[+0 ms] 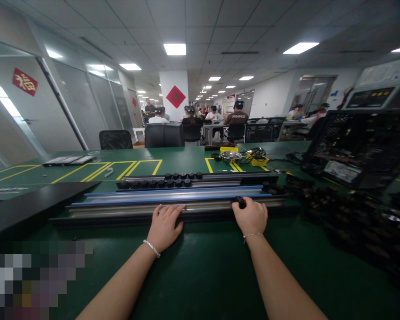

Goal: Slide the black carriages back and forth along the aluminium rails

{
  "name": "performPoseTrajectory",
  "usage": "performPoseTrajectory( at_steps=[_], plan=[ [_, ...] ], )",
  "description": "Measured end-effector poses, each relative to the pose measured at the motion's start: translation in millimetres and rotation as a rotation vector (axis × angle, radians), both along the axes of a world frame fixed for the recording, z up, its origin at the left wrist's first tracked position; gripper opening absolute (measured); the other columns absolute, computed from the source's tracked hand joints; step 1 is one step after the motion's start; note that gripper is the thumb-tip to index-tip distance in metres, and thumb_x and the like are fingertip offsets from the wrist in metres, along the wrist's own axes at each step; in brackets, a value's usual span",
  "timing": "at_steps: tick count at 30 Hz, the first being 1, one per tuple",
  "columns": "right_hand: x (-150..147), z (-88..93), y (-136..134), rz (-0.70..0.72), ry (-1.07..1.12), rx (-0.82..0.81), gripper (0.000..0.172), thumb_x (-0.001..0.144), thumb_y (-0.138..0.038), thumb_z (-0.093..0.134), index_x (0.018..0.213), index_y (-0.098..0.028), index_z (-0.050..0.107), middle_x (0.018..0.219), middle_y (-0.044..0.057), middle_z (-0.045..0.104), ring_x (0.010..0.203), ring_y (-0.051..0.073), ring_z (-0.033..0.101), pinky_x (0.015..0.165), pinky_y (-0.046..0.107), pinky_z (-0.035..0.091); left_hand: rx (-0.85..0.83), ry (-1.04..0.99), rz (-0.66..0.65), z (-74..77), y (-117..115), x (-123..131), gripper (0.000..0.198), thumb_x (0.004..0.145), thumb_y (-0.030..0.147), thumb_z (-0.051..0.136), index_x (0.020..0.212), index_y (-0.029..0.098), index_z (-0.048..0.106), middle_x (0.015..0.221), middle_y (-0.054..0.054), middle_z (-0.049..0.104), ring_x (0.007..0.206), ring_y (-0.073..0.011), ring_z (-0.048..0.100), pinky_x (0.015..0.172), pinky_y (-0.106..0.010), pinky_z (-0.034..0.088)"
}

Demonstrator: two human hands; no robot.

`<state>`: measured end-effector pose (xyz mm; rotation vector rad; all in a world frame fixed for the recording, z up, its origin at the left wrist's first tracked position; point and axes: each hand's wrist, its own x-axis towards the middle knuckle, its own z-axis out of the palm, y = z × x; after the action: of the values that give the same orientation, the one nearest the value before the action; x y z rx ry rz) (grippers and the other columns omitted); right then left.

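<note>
- I see my left hand (165,226) lying palm-down, fingers loosely spread and grasping nothing, on the near metal rail (208,208).
- My right hand (252,218) pinches a small black part (240,202) over that rail's right portion.
- Beyond, a blue-edged rail (173,194) and rows of black round pieces (169,183) sit on the green tabletop (203,266).

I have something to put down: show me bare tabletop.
Bare: the green tabletop between both forearms, nearer than the rails; another patch beyond the rails, between yellow tape outlines. Crowded: right side, black parts and open computer case.
</note>
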<state>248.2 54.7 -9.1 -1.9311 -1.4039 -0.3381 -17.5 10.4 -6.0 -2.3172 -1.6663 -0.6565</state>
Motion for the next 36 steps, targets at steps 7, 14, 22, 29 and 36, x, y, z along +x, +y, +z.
performPoseTrajectory(
  at_steps=[7, 14, 22, 29, 36],
  plan=[
    [5.5, 0.0, 0.2, -0.021, -0.009, -0.002, 0.036, 0.069, -0.039, 0.043, 0.085, -0.016, 0.065, 0.068, 0.007, 0.060, 0.075, 0.022, 0.050, 0.088, 0.037, 0.028, 0.004, 0.002, -0.001, -0.5, 0.6, 0.1, 0.045, 0.076, 0.028, 0.050, 0.121, 0.030, 0.046, 0.114, -0.002, 0.060, 0.109, -0.0209, 0.049, 0.103, -0.045, 0.019],
    [11.7, -1.2, 1.7, -0.054, -0.002, 0.038, 0.035, 0.069, -0.039, 0.044, 0.084, -0.015, 0.065, 0.068, 0.008, 0.060, 0.074, 0.021, 0.049, 0.086, 0.037, 0.029, 0.003, 0.002, -0.003, -0.9, 0.2, -0.1, 0.045, 0.076, 0.027, 0.049, 0.121, 0.031, 0.046, 0.114, -0.002, 0.059, 0.109, -0.0211, 0.049, 0.103, -0.046, 0.018],
    [17.3, -1.0, 3.3, -0.082, 0.040, 0.046, 0.034, 0.067, -0.039, 0.046, 0.082, -0.014, 0.062, 0.070, 0.009, 0.060, 0.074, 0.022, 0.050, 0.084, 0.037, 0.030, -0.006, 0.002, 0.000, -1.0, 0.4, -0.8, 0.044, 0.077, 0.027, 0.049, 0.121, 0.030, 0.047, 0.114, -0.002, 0.059, 0.109, -0.0211, 0.049, 0.104, -0.046, 0.017],
    [20.4, -2.1, 3.8, -0.102, 0.054, 0.057, 0.030, 0.067, -0.038, 0.047, 0.079, -0.015, 0.061, 0.069, 0.008, 0.059, 0.074, 0.022, 0.049, 0.083, 0.037, 0.030, -0.012, -0.004, 0.000, -1.1, 0.8, -1.0, 0.045, 0.076, 0.027, 0.050, 0.121, 0.031, 0.047, 0.114, -0.003, 0.059, 0.109, -0.0214, 0.049, 0.104, -0.046, 0.017],
    [25.8, -3.1, 4.7, -0.134, 0.066, 0.094, 0.032, 0.066, -0.038, 0.048, 0.081, -0.014, 0.062, 0.076, 0.010, 0.061, 0.080, 0.023, 0.049, 0.084, 0.035, 0.031, 0.002, 0.001, -0.004, -1.7, 0.7, -1.0, 0.045, 0.076, 0.027, 0.050, 0.121, 0.031, 0.046, 0.114, -0.001, 0.059, 0.108, -0.0209, 0.049, 0.104, -0.046, 0.017]
  ],
)
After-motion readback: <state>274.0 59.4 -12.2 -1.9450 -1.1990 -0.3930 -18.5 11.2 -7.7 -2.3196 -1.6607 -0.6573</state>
